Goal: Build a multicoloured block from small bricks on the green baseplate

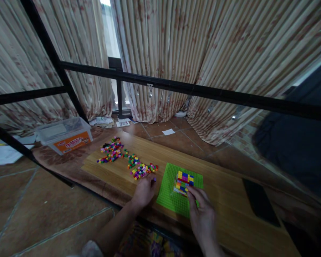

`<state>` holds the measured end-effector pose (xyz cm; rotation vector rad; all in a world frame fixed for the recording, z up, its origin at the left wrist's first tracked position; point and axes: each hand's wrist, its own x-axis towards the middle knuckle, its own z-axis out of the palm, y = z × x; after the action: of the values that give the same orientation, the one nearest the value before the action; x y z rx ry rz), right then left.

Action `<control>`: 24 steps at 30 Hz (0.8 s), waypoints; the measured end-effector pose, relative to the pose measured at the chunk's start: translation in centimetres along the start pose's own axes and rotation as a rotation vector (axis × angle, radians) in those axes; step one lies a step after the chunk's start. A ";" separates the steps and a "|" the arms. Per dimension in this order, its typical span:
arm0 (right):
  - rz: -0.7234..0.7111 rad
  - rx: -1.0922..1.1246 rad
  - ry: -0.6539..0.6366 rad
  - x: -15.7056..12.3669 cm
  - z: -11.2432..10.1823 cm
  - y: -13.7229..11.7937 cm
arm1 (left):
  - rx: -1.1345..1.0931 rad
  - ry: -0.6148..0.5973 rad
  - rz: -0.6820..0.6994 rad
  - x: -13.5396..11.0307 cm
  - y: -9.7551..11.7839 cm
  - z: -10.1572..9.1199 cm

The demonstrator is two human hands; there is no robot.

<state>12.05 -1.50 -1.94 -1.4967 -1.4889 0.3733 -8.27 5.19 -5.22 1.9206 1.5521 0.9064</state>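
A green baseplate (173, 200) lies on a wooden board (224, 192), with a small multicoloured brick block (184, 182) built on it. My right hand (203, 214) rests on the plate with its fingertips touching the near side of the block. My left hand (144, 191) lies on the board just left of the plate, fingers curled at the near edge of a pile of loose coloured bricks (143, 170), pinching something I cannot make out. A second pile of bricks (111, 151) is spread further back to the left.
A clear plastic box with an orange label (65, 135) stands on the floor at the left. A black metal frame (176, 87) crosses in front of striped curtains. A dark flat phone-like object (259, 201) lies on the board at the right. Papers lie on the tiled floor.
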 end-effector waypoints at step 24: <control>-0.134 -0.173 0.050 1.0 0.5 1.3 | -0.284 -0.155 0.098 -4.1 7.0 2.9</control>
<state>12.69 -0.12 -2.79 -1.5188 -1.6039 0.1284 -2.09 -0.25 -2.64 1.8261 1.1807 0.9386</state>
